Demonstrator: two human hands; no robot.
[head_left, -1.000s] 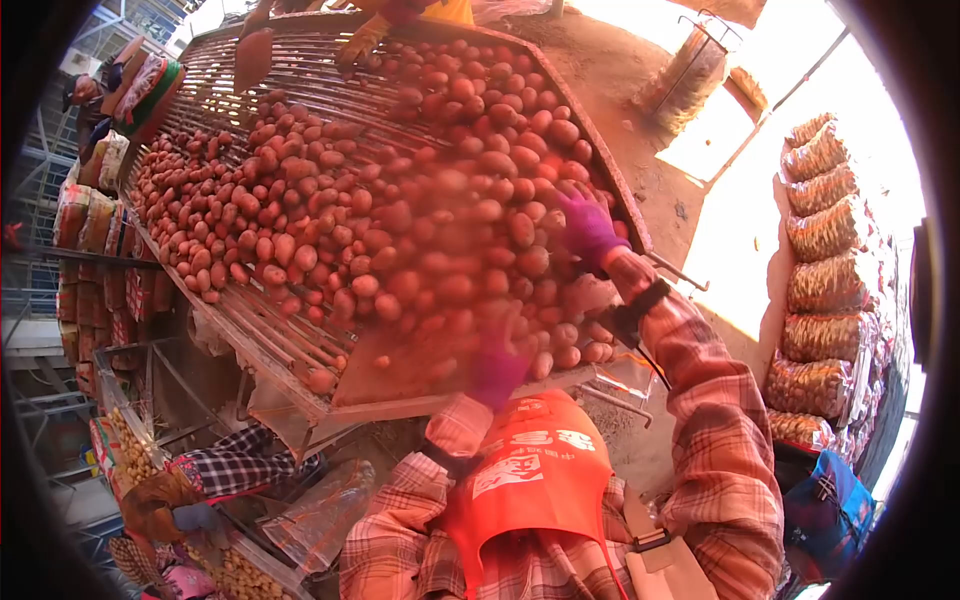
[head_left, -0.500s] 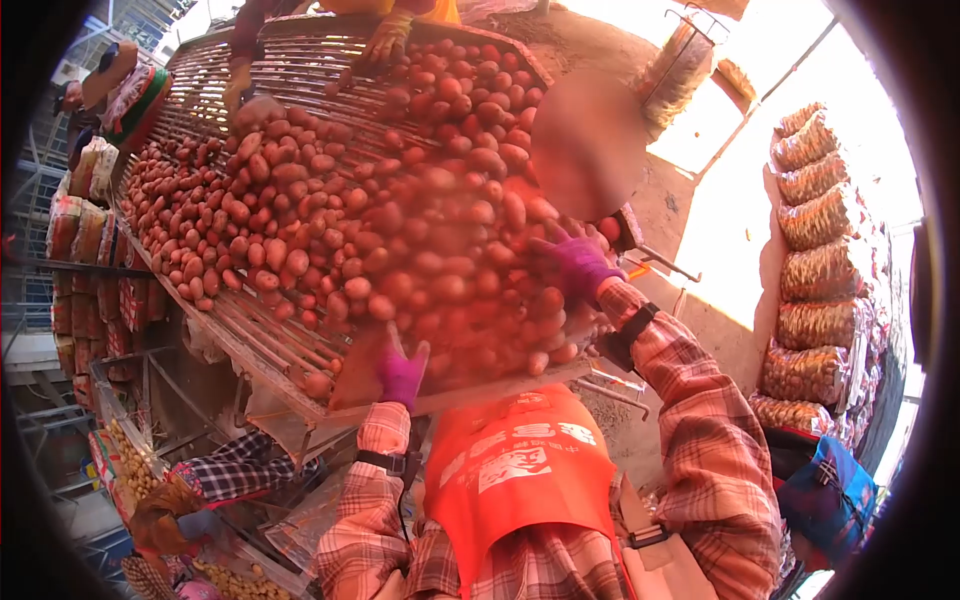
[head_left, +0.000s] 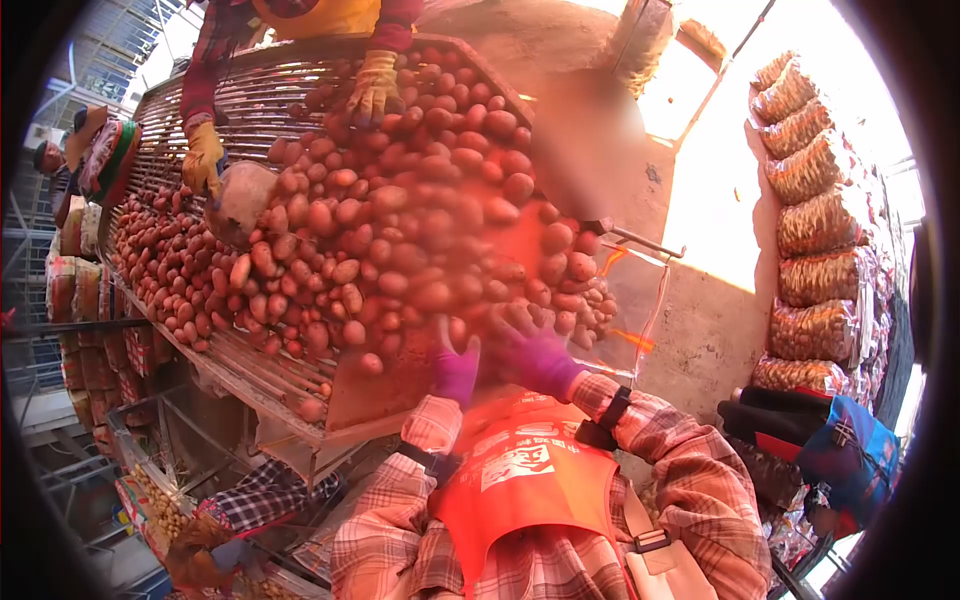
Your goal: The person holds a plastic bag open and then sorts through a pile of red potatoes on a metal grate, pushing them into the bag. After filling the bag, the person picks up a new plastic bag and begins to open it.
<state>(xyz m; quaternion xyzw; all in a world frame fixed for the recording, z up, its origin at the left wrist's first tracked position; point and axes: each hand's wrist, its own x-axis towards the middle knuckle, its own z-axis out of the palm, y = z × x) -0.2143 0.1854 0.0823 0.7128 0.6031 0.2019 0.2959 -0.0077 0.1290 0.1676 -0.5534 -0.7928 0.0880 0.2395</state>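
Red-skinned potatoes (head_left: 330, 215) cover much of a slatted sorting table (head_left: 250, 385). My left hand (head_left: 457, 372), in a purple glove, rests at the table's near edge. Its thumb and finger are apart, with a potato (head_left: 457, 330) close by their tips. Just to the right, my right hand (head_left: 540, 352), also gloved in purple, has its fingers spread beside potatoes at the near right end. Neither hand visibly grips anything; a blurred haze softens the potatoes ahead of them.
Across the table, a person's yellow-gloved hands (head_left: 375, 88) are over the potatoes and slats, near a large pale round object (head_left: 243, 200). Filled sacks (head_left: 815, 270) line the right side. A metal bar (head_left: 650, 243) juts from the table. Another person in blue (head_left: 850, 460) is at lower right.
My right hand has moved left and toward me, beside my left hand, which has shifted right. Potatoes have gathered at the near right end. The co-worker's gloved hands have come closer.
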